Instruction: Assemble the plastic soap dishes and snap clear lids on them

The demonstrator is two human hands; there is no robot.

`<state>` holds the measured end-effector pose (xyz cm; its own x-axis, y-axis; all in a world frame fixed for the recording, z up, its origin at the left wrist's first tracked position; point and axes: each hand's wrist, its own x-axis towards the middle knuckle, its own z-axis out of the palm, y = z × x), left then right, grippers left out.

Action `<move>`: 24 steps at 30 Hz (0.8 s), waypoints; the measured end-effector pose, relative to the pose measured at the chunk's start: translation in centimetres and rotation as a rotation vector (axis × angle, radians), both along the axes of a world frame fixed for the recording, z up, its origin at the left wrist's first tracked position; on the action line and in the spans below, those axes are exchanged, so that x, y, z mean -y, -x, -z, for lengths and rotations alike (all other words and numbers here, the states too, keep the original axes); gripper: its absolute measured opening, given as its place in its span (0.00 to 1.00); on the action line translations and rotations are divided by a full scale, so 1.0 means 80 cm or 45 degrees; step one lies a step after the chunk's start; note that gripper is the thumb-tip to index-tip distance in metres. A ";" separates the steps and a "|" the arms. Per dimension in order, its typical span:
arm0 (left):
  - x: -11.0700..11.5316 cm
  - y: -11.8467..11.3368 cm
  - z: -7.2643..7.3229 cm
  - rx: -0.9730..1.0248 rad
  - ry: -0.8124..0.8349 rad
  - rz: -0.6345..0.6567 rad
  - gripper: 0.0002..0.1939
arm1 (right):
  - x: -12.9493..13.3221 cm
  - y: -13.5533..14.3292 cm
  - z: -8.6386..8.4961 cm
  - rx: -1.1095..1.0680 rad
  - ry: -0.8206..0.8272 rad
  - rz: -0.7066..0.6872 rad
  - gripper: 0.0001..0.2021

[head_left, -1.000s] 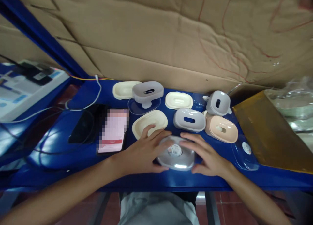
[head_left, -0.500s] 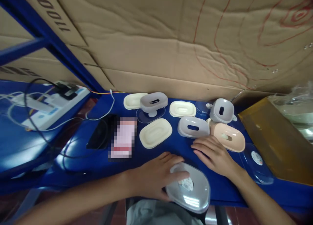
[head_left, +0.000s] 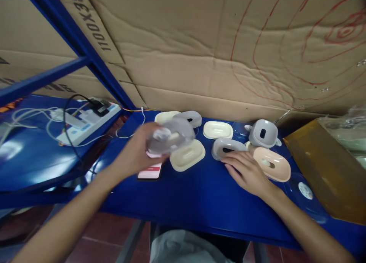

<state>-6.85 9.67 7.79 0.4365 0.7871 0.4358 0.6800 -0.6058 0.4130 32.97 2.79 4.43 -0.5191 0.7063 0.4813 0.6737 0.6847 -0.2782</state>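
Note:
My left hand (head_left: 143, 146) is closed on a grey oval soap box (head_left: 173, 138) with a clear lid, raised above the phone (head_left: 149, 170) and blurred by motion. Under its right side lies a cream oval tray (head_left: 188, 156). My right hand (head_left: 247, 171) lies with fingers stretched, fingertips touching the near rim of a grey slotted soap dish (head_left: 221, 145). Beside those fingers sits a peach slotted dish (head_left: 281, 165). Farther back are another grey dish (head_left: 194, 119), partly hidden, a second cream tray (head_left: 217, 130) and an upright grey dish (head_left: 263, 133).
A brown-taped carton (head_left: 323, 171) borders the blue table (head_left: 197, 202) on the right. Near it lies a clear lid (head_left: 305, 192) with a round label. A white power strip (head_left: 91, 124) with cables is at left. Cardboard (head_left: 177, 53) walls the back.
My left hand has carried the lidded grey soap box from the table's front edge up and left, over the phone. My right hand has moved slightly onto the grey dish's rim. The view has shifted.

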 end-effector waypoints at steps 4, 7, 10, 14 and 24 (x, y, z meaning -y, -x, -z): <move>-0.043 0.064 -0.017 -0.113 -0.168 -0.509 0.43 | -0.086 0.101 -0.019 0.225 0.033 -0.087 0.18; -0.062 0.081 -0.012 -0.209 -0.156 -0.673 0.42 | -0.160 0.195 -0.033 0.427 0.101 -0.064 0.21; -0.073 0.084 -0.002 -0.211 -0.120 -0.685 0.42 | -0.209 0.258 -0.034 0.483 0.136 -0.045 0.24; -0.085 0.088 0.014 -0.208 -0.075 -0.634 0.41 | -0.217 0.267 -0.019 0.561 0.202 -0.001 0.22; -0.134 0.038 0.045 -0.146 0.150 -0.362 0.41 | -0.153 0.162 -0.007 0.600 0.208 0.199 0.25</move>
<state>-9.85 20.42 4.21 0.2326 0.9267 0.2953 0.8613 -0.3373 0.3799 19.97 15.05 5.00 -0.5350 0.8391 0.0983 0.8423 0.5388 -0.0149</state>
